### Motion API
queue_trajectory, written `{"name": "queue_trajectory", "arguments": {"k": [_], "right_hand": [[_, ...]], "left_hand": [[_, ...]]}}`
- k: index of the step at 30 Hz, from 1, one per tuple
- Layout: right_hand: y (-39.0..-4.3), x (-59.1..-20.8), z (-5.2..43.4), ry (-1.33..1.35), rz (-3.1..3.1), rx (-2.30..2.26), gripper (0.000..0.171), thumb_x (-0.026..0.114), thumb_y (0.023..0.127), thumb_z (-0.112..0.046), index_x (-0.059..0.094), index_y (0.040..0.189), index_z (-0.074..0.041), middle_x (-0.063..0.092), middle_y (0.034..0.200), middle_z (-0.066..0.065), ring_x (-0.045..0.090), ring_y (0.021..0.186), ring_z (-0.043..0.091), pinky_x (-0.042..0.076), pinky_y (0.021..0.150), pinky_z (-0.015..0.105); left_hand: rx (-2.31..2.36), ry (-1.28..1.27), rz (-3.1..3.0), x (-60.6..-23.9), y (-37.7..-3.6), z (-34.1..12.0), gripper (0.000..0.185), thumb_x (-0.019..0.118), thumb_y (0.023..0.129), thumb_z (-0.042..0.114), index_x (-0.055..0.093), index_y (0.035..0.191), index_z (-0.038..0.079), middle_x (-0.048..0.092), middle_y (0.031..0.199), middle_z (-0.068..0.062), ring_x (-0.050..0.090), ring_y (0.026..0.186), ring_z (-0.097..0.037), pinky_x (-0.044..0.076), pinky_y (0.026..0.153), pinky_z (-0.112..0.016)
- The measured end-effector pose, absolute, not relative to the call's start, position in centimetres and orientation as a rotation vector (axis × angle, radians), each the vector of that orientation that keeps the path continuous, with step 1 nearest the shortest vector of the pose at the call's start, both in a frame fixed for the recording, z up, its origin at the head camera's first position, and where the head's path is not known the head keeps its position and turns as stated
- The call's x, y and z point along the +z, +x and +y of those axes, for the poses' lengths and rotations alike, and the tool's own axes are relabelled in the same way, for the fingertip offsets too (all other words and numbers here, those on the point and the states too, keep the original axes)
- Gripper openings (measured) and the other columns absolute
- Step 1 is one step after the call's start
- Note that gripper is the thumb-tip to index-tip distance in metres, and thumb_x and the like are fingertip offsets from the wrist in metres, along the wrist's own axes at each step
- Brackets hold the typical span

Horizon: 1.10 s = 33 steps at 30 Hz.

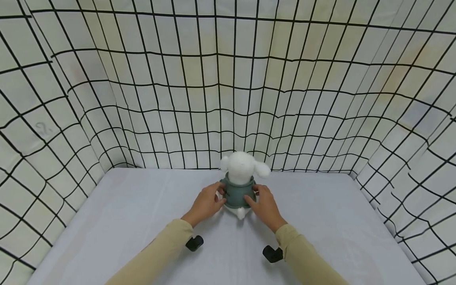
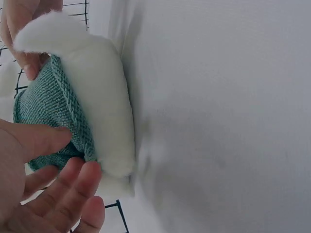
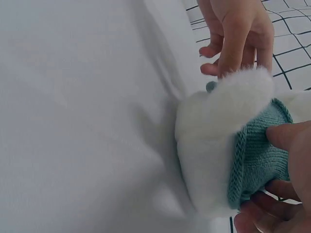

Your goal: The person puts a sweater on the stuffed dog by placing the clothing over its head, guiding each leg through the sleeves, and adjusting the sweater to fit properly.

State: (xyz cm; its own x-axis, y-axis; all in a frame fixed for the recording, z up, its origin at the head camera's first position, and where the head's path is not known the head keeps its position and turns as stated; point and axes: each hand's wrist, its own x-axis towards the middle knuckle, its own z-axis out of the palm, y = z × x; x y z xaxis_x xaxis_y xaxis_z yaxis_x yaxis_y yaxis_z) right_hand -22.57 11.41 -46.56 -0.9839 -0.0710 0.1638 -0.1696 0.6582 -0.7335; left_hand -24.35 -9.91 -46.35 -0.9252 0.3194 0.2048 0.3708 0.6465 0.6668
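Note:
A white plush animal (image 1: 240, 164) with floppy ears sits on the table, its back and short tail (image 1: 241, 213) towards me. Around its body is a teal knitted sweater (image 1: 236, 194) with a rolled hem. My left hand (image 1: 209, 200) holds the sweater at its left side, thumb on the knit and fingers curled by the hem (image 2: 80, 121). At the other side my right hand (image 1: 264, 204) holds the sweater too, with the thumb (image 3: 284, 135) on the knit and the fingers tucked below. The plush's face is hidden from the head view.
The plush stands near the far edge of the white-covered table (image 1: 142, 221). White walls with a black grid (image 1: 235, 79) rise behind it and on both sides. A black wrist mount (image 1: 194, 243) shows beneath the left sleeve, another mount (image 1: 272, 253) beneath the right.

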Motion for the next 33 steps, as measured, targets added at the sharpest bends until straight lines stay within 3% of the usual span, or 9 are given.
{"name": "queue_trajectory", "arguments": {"k": [7, 15, 20, 26, 33], "right_hand": [[-22.7, -46.6, 10.8, 0.168, -2.796, 1.301, 0.065, 0.068, 0.089, -0.041, 0.048, 0.136, -0.001, 0.056, 0.129, 0.016, 0.056, 0.118, 0.029, 0.047, 0.098, 0.049], [-22.6, -46.7, 10.5, 0.162, -2.765, 1.331, 0.069, 0.073, 0.085, -0.04, 0.048, 0.134, 0.001, 0.057, 0.128, 0.017, 0.056, 0.118, 0.03, 0.046, 0.1, 0.05], [-22.3, -46.6, 10.6, 0.101, -2.71, 1.346, 0.074, 0.073, 0.084, -0.043, 0.046, 0.135, 0.003, 0.055, 0.13, 0.018, 0.055, 0.119, 0.032, 0.046, 0.099, 0.051], [-21.9, -46.5, 10.5, 0.055, -2.625, 1.22, 0.07, 0.074, 0.083, -0.041, 0.047, 0.13, 0.004, 0.059, 0.121, 0.019, 0.057, 0.11, 0.033, 0.047, 0.092, 0.051], [-21.9, -46.5, 11.2, -0.015, -2.554, 1.221, 0.052, 0.073, 0.082, -0.026, 0.055, 0.12, 0.005, 0.064, 0.11, 0.018, 0.063, 0.095, 0.031, 0.051, 0.079, 0.047]], "left_hand": [[-1.298, -0.643, -2.83, -46.6, -24.6, -9.8, 0.06, 0.063, 0.084, -0.005, 0.045, 0.141, 0.002, 0.064, 0.114, -0.01, 0.059, 0.076, -0.01, 0.048, 0.062, -0.021], [-1.493, -0.734, -2.835, -46.0, -24.2, -9.7, 0.064, 0.051, 0.084, -0.01, 0.039, 0.145, 0.004, 0.06, 0.121, -0.013, 0.061, 0.07, -0.009, 0.049, 0.059, -0.022], [-1.427, -0.804, -2.859, -45.3, -23.9, -9.1, 0.064, 0.049, 0.084, -0.01, 0.039, 0.145, 0.004, 0.061, 0.119, -0.012, 0.054, 0.064, -0.006, 0.045, 0.055, -0.021], [-1.251, -0.855, -2.898, -44.1, -23.0, -8.1, 0.063, 0.051, 0.083, -0.008, 0.041, 0.144, 0.005, 0.065, 0.114, -0.009, 0.045, 0.058, -0.006, 0.041, 0.053, -0.021], [-1.279, -0.932, -2.869, -43.4, -22.3, -7.4, 0.057, 0.047, 0.084, -0.01, 0.048, 0.139, 0.006, 0.067, 0.111, -0.008, 0.038, 0.051, -0.005, 0.037, 0.049, -0.019]]}}
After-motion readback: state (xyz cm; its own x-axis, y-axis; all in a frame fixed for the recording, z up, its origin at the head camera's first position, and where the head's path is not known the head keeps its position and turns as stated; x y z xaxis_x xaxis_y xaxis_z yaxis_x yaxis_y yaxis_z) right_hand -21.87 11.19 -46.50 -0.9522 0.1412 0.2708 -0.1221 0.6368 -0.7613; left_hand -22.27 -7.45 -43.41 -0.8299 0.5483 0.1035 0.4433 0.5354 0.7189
